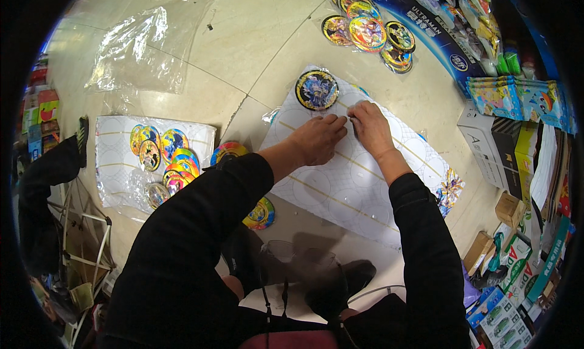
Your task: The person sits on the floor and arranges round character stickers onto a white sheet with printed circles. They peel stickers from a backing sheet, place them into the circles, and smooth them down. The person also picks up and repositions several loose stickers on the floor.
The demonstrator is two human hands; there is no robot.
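Note:
A white sheet with printed circles and gold lines [319, 184] lies tilted on the floor before me. My left hand [320, 138] rests low over its upper middle, fingers curled. Close to its right, my right hand [370, 124] has its fingertips bent down at the sheet; whether either hand pinches something small cannot be seen. A round black-rimmed picture card [317, 89] lies at the sheet's top corner, just above my hands. On the left, a second white sheet [112, 166] in clear plastic bears several colourful round cards [174, 143]. More round cards [367, 33] in clear wrap lie at the upper right.
A crumpled clear plastic bag [141, 52] lies at the upper left. Along the right stand a blue display box [424, 29], hanging blue packets [515, 100], a white carton [483, 143] and small brown boxes [510, 209]. A metal-framed folding stool [86, 239] is at the left.

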